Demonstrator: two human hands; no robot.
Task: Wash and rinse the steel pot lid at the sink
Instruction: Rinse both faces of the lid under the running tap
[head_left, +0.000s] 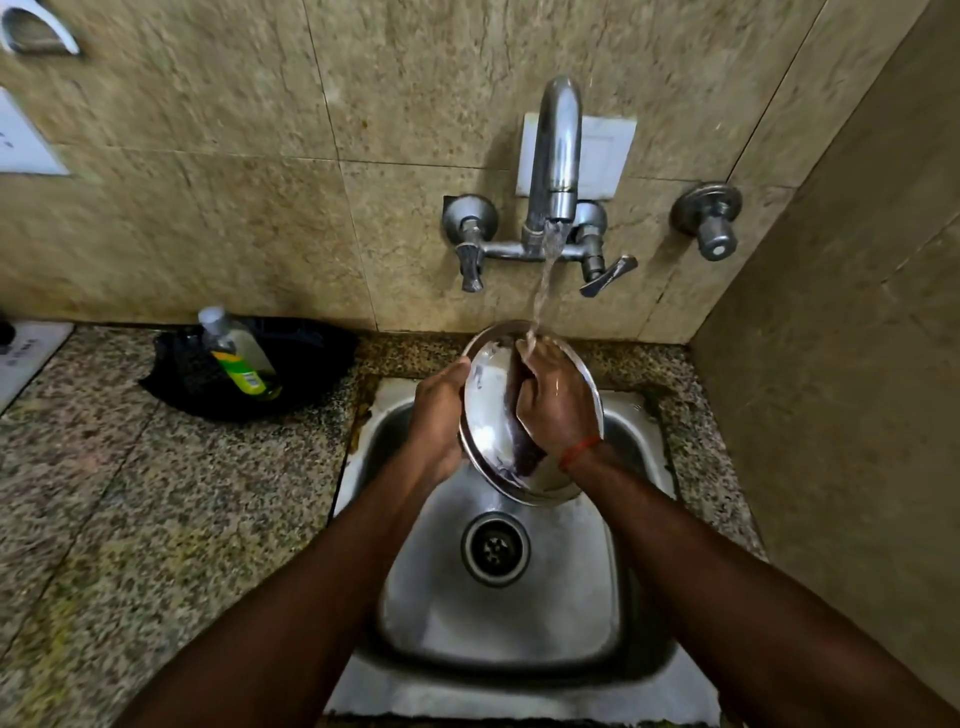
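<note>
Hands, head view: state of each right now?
Left hand: closed on the rim of the round steel pot lid, holding it under the running tap.
Right hand: pressed flat inside the lid, gripping nothing visible.

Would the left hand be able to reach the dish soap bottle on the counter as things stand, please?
Probably not yet: the left hand is gripping the rim of the steel lid under the running water. The path over the counter to the soap bottle looks free, but it would need to release the lid first.

The lid is glossy, mirror-bright steel. The sink is duller brushed metal. The table looks like speckled polished stone.
</note>
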